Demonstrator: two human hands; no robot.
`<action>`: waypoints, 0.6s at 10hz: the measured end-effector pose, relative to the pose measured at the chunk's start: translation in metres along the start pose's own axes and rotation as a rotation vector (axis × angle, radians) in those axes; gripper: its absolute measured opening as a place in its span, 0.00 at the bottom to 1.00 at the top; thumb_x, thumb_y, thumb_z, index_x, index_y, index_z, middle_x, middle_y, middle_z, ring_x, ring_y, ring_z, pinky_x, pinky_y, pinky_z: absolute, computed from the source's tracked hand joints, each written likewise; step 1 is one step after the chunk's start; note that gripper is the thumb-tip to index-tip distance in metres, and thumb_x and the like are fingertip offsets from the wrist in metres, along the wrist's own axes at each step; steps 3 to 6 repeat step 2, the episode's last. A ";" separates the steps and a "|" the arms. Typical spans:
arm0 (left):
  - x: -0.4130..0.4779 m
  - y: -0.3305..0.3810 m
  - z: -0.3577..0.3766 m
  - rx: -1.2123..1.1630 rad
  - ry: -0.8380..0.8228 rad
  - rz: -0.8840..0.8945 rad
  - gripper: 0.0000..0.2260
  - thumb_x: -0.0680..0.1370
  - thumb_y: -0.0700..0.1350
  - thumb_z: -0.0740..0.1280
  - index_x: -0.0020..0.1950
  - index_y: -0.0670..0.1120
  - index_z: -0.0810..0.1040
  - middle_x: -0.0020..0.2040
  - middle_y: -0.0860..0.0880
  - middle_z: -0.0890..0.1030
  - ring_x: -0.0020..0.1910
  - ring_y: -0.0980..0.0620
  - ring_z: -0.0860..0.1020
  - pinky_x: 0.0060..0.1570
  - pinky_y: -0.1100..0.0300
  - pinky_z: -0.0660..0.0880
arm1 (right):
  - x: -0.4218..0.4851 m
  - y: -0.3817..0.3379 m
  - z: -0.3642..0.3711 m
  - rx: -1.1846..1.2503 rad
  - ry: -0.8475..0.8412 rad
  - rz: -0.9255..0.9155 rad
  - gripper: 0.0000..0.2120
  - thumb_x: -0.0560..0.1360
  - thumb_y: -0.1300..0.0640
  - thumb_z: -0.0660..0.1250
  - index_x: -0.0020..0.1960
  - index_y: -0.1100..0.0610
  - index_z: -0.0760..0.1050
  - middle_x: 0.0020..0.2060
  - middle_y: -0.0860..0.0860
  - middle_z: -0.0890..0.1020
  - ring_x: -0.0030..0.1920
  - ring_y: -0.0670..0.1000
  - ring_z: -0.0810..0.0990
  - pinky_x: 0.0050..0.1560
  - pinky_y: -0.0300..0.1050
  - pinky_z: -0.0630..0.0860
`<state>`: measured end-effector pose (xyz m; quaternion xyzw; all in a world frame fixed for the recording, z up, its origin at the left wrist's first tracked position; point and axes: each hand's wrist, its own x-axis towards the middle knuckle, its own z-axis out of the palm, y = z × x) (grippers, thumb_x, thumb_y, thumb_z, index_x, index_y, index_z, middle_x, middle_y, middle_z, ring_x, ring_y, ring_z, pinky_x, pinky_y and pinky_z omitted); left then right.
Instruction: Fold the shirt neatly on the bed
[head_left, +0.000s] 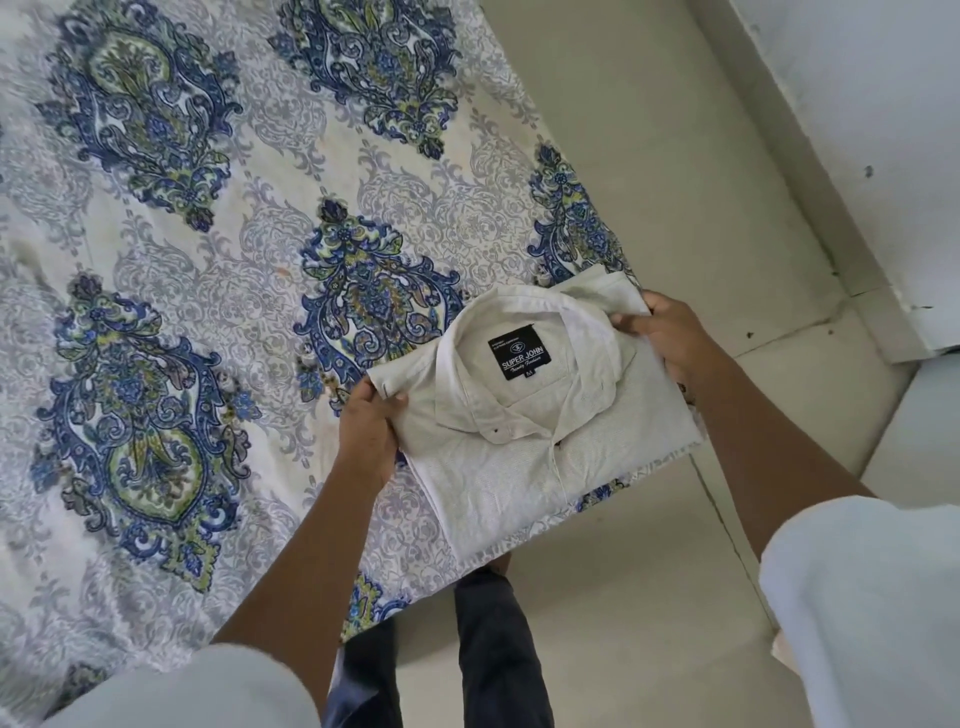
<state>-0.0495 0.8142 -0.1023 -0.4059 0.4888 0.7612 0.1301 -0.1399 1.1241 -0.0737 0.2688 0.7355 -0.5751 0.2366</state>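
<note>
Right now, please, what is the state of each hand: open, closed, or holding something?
Left hand: closed, holding one side edge of the folded shirt.
Right hand: closed, holding the opposite side edge.

Off-white folded cotton shirt (524, 441), lower centre, bears a black neck label (519, 352) with white lettering; the bedsheet (208, 234) shows blue-green paisley medallions over grey damask on white.

I couldn't read the fine print on the label (514, 352); the shirt (519, 467) hid fingers of the left hand (366, 441) and right hand (670, 335).
</note>
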 end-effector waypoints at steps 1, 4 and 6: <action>0.001 0.002 0.000 0.192 0.103 -0.010 0.11 0.75 0.32 0.62 0.53 0.44 0.76 0.47 0.46 0.80 0.48 0.45 0.77 0.49 0.48 0.76 | 0.001 0.001 0.003 -0.027 0.076 -0.026 0.13 0.71 0.62 0.71 0.55 0.59 0.78 0.40 0.48 0.80 0.37 0.43 0.79 0.37 0.32 0.76; -0.009 0.011 0.007 0.348 0.200 0.087 0.13 0.75 0.33 0.61 0.58 0.41 0.74 0.45 0.47 0.79 0.37 0.51 0.74 0.36 0.58 0.72 | -0.003 0.000 0.007 -0.064 0.260 -0.091 0.11 0.72 0.60 0.69 0.55 0.59 0.77 0.45 0.52 0.80 0.41 0.47 0.76 0.45 0.39 0.73; -0.009 0.011 0.007 0.348 0.200 0.087 0.13 0.75 0.33 0.61 0.58 0.41 0.74 0.45 0.47 0.79 0.37 0.51 0.74 0.36 0.58 0.72 | -0.003 0.000 0.007 -0.064 0.260 -0.091 0.11 0.72 0.60 0.69 0.55 0.59 0.77 0.45 0.52 0.80 0.41 0.47 0.76 0.45 0.39 0.73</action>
